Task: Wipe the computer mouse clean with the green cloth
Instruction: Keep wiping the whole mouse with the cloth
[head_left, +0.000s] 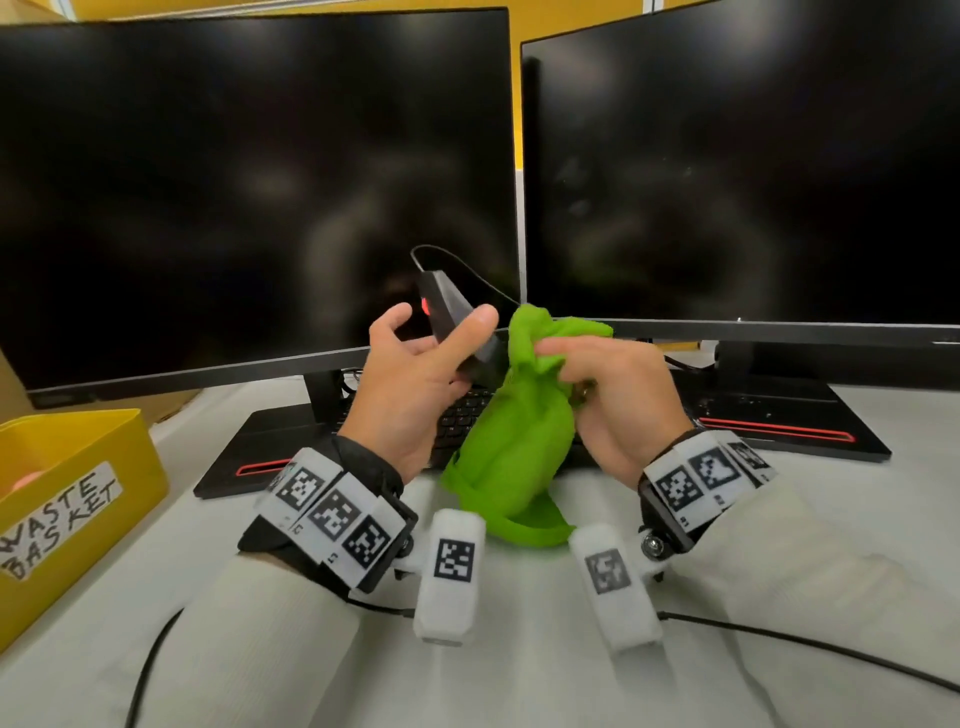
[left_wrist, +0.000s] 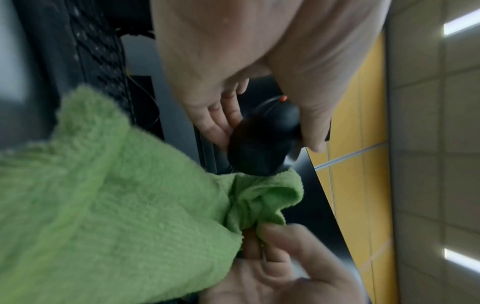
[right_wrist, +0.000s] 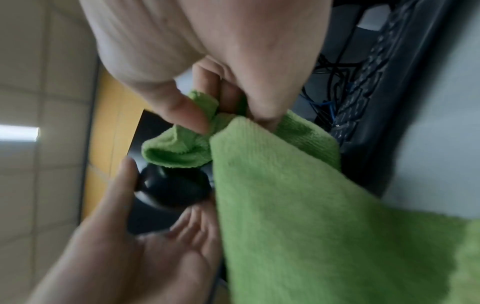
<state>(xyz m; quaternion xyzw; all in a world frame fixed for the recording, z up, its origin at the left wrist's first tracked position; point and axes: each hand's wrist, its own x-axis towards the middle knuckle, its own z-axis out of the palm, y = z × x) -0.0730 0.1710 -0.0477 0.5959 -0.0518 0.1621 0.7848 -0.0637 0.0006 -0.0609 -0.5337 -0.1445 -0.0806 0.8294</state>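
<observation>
My left hand (head_left: 415, 358) holds the black wired computer mouse (head_left: 447, 306) in the air before the monitors, underside with its red light turned toward me, thumb on one side and fingers on the other. The mouse (left_wrist: 262, 139) shows its rounded back in the left wrist view. My right hand (head_left: 597, 374) pinches a bunched corner of the green cloth (head_left: 514, 441), whose top fold touches the mouse's rear end. The rest of the cloth (right_wrist: 298, 205) hangs down to the desk. In the right wrist view the mouse (right_wrist: 174, 185) sits just beside the cloth fold.
Two dark monitors (head_left: 249, 182) (head_left: 753, 166) stand close behind the hands. A black keyboard (head_left: 462, 415) lies under the hands between the monitor bases. A yellow bin labelled "waste basket" (head_left: 67, 499) sits at the left on the white desk (head_left: 519, 675). Cables run across the front.
</observation>
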